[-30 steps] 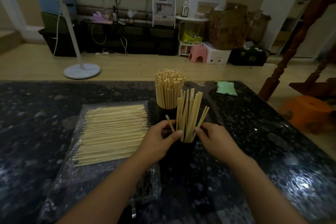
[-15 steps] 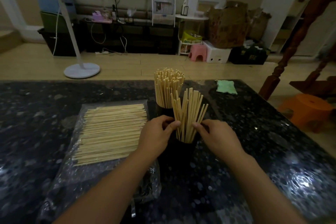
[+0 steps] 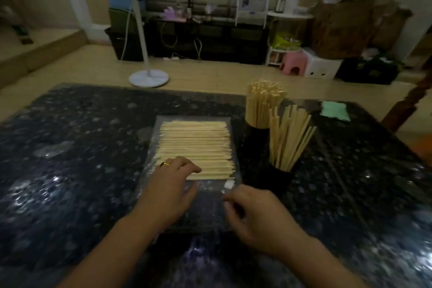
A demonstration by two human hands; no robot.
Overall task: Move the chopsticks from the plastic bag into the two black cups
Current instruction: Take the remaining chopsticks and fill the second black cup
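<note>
Left hand (image 3: pixel 171 184) fingers flat on chopsticks (image 3: pixel 195 147) in plastic bag (image 3: pixel 149 180); grip loose. Right hand (image 3: pixel 254 213) curled (blurred), contents indeterminate. Surface (image 3: pixel 70 147) dark.

bare forearms, gold ring (image 3: pixel 164 164)

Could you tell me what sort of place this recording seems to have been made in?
Most likely a lived-in home, probably a living or dining room. A dark speckled stone table stands on a pale wooden floor; behind it are a white standing fan, a small pink plastic stool and a low black cabinet with trailing cables.
</note>
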